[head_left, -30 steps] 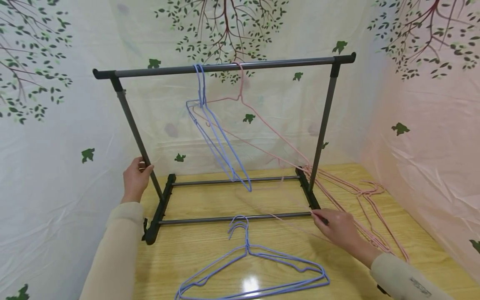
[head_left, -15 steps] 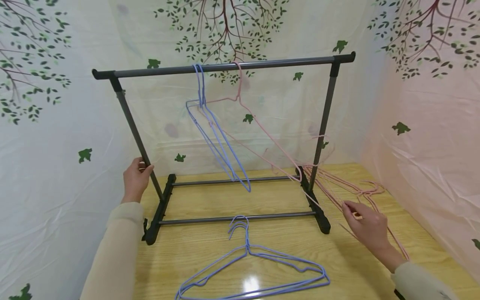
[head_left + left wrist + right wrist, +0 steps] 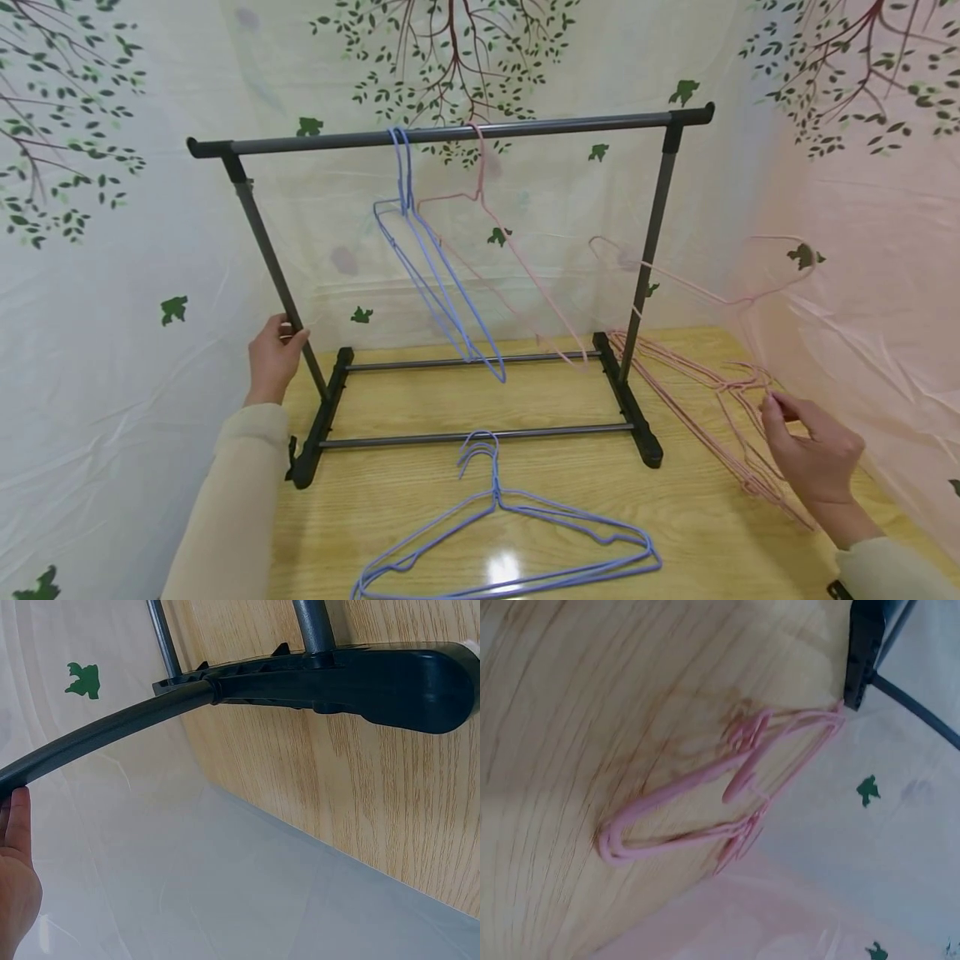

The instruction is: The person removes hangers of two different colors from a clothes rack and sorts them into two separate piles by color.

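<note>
My left hand (image 3: pixel 273 360) grips the left upright of the black clothes rack (image 3: pixel 268 258); only some fingers show in the left wrist view. At the right, my right hand (image 3: pixel 813 450) pinches a thin pink wire hanger (image 3: pixel 697 289) and holds it raised, hook up, above the table. Beneath lies a pile of pink hangers (image 3: pixel 667 789), beside the rack's right foot. From the top bar hang blue hangers (image 3: pixel 408 179) and, right of them, one pink hanger (image 3: pixel 481 158). The right hand is out of sight in the right wrist view.
Several blue hangers (image 3: pixel 495 492) lie stacked on the wooden table (image 3: pixel 420 400) in front of the rack, hooks toward it. The rack's base has black feet (image 3: pixel 420 682) joined by two bars. Leaf-printed sheets (image 3: pixel 135 417) enclose the back and sides.
My right hand has moved right and lifted the pink hanger away from the rack, so its hook now stands above the pile. My left hand stays on the upright.
</note>
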`<state>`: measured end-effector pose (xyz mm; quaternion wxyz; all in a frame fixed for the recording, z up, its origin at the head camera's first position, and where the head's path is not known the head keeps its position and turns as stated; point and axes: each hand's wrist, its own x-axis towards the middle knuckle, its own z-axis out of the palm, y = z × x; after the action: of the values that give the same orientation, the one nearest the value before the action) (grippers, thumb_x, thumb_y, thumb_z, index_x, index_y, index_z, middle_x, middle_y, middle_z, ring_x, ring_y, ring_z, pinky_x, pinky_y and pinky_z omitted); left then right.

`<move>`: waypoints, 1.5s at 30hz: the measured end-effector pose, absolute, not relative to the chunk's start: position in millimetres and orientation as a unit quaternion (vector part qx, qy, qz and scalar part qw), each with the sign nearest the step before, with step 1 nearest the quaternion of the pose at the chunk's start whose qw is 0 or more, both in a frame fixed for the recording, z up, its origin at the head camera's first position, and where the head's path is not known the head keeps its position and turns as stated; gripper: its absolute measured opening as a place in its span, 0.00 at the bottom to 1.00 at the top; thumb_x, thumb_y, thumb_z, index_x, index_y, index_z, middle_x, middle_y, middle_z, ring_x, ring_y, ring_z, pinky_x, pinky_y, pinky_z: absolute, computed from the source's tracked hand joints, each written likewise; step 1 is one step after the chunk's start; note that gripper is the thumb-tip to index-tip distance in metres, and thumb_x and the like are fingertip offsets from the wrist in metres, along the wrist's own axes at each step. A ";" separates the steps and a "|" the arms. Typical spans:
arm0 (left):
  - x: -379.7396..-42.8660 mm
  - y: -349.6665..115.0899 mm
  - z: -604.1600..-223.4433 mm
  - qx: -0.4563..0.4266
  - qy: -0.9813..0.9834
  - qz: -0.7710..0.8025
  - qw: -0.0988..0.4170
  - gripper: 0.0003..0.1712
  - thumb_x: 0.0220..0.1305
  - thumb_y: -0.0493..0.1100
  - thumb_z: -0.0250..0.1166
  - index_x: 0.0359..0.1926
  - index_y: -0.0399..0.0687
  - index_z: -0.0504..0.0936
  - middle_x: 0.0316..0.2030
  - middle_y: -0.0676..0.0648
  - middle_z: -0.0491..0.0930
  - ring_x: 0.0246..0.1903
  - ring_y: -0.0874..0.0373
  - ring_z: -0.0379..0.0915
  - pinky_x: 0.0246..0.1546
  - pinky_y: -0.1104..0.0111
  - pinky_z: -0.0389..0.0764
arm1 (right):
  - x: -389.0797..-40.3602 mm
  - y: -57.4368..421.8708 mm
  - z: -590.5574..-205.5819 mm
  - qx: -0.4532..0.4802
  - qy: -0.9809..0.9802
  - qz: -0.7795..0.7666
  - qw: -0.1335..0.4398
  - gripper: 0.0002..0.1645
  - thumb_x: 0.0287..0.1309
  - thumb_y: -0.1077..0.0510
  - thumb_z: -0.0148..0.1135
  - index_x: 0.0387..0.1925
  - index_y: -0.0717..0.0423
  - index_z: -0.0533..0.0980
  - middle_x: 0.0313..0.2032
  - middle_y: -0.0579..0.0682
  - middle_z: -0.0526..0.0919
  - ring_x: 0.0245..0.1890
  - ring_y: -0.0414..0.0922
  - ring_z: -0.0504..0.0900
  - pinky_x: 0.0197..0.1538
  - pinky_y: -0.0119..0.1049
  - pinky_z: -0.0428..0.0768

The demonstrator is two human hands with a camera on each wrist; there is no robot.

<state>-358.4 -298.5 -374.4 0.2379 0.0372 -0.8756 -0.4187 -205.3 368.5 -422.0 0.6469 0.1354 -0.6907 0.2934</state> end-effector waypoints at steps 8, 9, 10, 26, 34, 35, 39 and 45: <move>-358.6 -296.9 -373.8 0.037 -0.876 -0.419 0.235 0.24 0.75 0.43 0.56 0.66 0.35 0.69 0.55 0.29 0.75 0.55 0.35 0.74 0.51 0.46 0.77 | -185.8 375.8 -401.4 0.080 -0.639 0.369 0.671 0.13 0.54 0.67 0.62 0.28 0.81 0.80 0.29 0.34 0.85 0.30 0.19 0.78 0.38 0.12 0.69; -358.7 -296.9 -373.7 0.038 -0.876 -0.420 0.234 0.24 0.75 0.43 0.56 0.66 0.36 0.69 0.56 0.29 0.75 0.55 0.35 0.74 0.51 0.46 0.77 | -183.6 377.9 -400.6 0.073 -0.635 0.377 0.670 0.13 0.55 0.68 0.61 0.29 0.81 0.80 0.29 0.33 0.85 0.30 0.19 0.78 0.37 0.12 0.69; -358.8 -297.0 -373.6 0.038 -0.876 -0.419 0.234 0.24 0.75 0.44 0.56 0.66 0.36 0.69 0.56 0.29 0.75 0.55 0.36 0.74 0.51 0.46 0.77 | -181.6 380.1 -400.1 0.065 -0.631 0.387 0.669 0.12 0.55 0.68 0.61 0.30 0.81 0.80 0.29 0.33 0.85 0.30 0.19 0.79 0.36 0.12 0.69; -357.8 -298.2 -371.1 0.041 -0.881 -0.409 0.233 0.25 0.76 0.44 0.55 0.66 0.35 0.68 0.56 0.28 0.75 0.56 0.35 0.74 0.52 0.45 0.77 | -195.7 429.2 -445.0 0.002 -0.781 0.296 0.549 0.11 0.56 0.64 0.63 0.33 0.72 0.84 0.31 0.10 0.71 0.27 0.07 0.68 0.35 0.06 0.64; -358.9 -299.5 -372.5 0.036 -0.879 -0.415 0.232 0.25 0.76 0.44 0.55 0.66 0.35 0.68 0.56 0.28 0.75 0.56 0.35 0.74 0.52 0.45 0.77 | -208.4 422.0 -465.5 0.007 -0.873 0.289 0.393 0.10 0.59 0.62 0.65 0.34 0.68 0.85 0.23 0.18 0.78 0.21 0.13 0.69 0.24 0.15 0.67; -359.0 -299.7 -372.4 0.036 -0.879 -0.414 0.233 0.25 0.76 0.44 0.55 0.66 0.35 0.68 0.56 0.28 0.75 0.56 0.35 0.74 0.52 0.45 0.77 | -209.2 421.2 -468.1 -0.005 -0.885 0.298 0.357 0.12 0.62 0.60 0.64 0.36 0.68 0.85 0.22 0.24 0.81 0.21 0.15 0.70 0.24 0.16 0.68; -359.8 -299.4 -372.2 0.037 -0.880 -0.413 0.233 0.25 0.76 0.44 0.55 0.66 0.34 0.68 0.56 0.28 0.75 0.56 0.35 0.74 0.53 0.45 0.77 | -211.7 420.7 -475.3 -0.055 -0.917 0.313 0.241 0.23 0.71 0.51 0.56 0.44 0.70 0.82 0.26 0.50 0.87 0.25 0.29 0.80 0.27 0.21 0.72; -360.5 -299.0 -373.0 0.039 -0.879 -0.416 0.231 0.24 0.75 0.44 0.56 0.65 0.35 0.69 0.56 0.29 0.75 0.55 0.35 0.74 0.53 0.45 0.77 | -215.1 428.5 -478.3 -0.100 -0.947 0.263 0.157 0.30 0.74 0.47 0.47 0.52 0.71 0.78 0.42 0.66 0.85 0.40 0.67 0.82 0.30 0.46 0.77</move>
<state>-360.5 -299.0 -373.0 0.2306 0.0386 -0.8787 -0.4162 -215.1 428.5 -478.3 0.1567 -0.0997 -0.9467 0.2632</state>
